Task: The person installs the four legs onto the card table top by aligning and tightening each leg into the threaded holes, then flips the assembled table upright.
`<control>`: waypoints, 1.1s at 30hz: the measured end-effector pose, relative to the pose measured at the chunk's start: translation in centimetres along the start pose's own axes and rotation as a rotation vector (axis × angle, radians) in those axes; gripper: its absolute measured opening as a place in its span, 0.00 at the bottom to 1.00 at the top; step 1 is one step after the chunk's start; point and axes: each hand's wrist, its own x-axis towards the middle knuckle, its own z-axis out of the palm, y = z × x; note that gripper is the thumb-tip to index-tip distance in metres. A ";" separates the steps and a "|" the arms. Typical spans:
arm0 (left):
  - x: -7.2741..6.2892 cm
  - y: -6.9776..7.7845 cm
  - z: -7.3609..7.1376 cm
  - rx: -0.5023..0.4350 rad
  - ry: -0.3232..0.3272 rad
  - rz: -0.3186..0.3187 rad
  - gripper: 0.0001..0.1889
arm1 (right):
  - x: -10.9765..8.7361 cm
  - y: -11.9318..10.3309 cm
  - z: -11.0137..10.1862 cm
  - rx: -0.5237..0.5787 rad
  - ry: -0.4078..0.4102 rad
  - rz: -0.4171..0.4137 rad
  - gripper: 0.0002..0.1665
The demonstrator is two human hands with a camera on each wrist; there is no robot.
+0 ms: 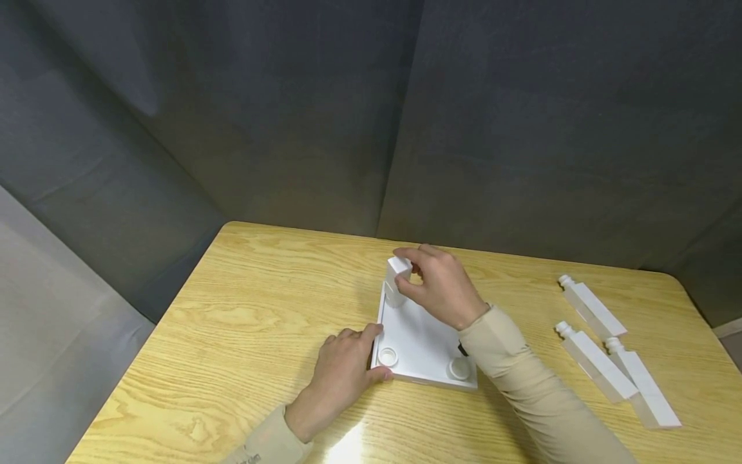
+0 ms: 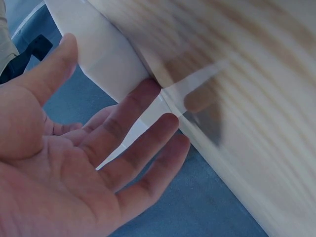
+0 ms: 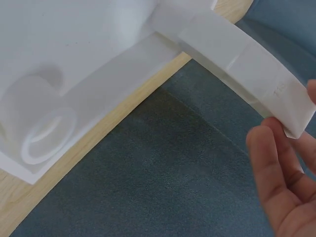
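Note:
A white square panel (image 1: 420, 338) lies on the table with a raised rim and round sockets at its near corners, the left socket (image 1: 388, 356) and the right socket (image 1: 459, 368). At its far left corner stands a white square leg (image 1: 395, 281), upright. My right hand (image 1: 438, 283) holds the leg's top end between thumb and fingers; the leg (image 3: 247, 59) meets the panel in the right wrist view. Its lower joint is hidden. My left hand (image 1: 343, 362) holds the near left corner of the panel, thumb at the near edge and fingers along the left side.
Three loose white legs with threaded round ends lie at the right: the far leg (image 1: 594, 309), the middle leg (image 1: 599, 366) and the near leg (image 1: 649, 390). The latter two touch or overlap. Dark curtains (image 1: 348, 116) hang behind the wooden table (image 1: 278, 283).

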 end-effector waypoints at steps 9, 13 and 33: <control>-0.1 -0.1 0.1 -0.010 0.009 -0.003 0.41 | 0.1 -0.1 0.0 0.021 0.018 0.023 0.19; -0.1 0.0 0.0 -0.009 0.007 0.003 0.42 | 0.0 -0.2 0.0 0.013 0.018 0.057 0.17; 0.1 0.0 -0.1 -0.021 -0.029 -0.034 0.41 | 0.2 -0.1 0.4 0.013 0.051 0.048 0.17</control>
